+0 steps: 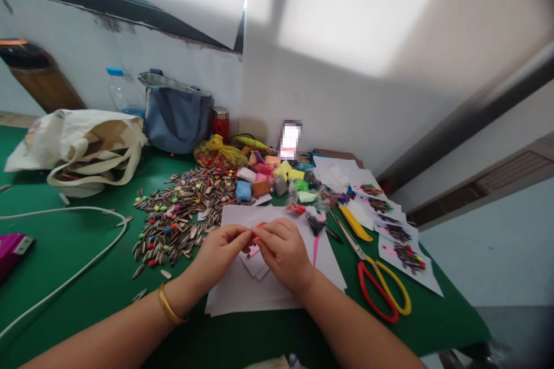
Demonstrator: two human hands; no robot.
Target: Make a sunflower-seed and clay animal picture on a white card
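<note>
My left hand (225, 251) and my right hand (283, 253) meet above a stack of white paper sheets (229, 297) on the green table (86, 300). Both have fingers pinched together on a small orange and pink piece of clay (256, 239) held between them. A gold bangle (168, 307) sits on my left wrist. Small folded white papers (255, 265) lie just under the hands. A pile of sunflower seeds (182, 213) dotted with coloured clay bits spreads to the left of the hands.
Coloured clay blocks (259, 181) lie behind the paper. Red and yellow scissors (378, 282) and a yellow utility knife (355, 223) lie to the right, beside sheets with seed pictures (407, 253). A canvas bag (82, 144), blue bag (175, 115) and white cable (86, 259) are at the left.
</note>
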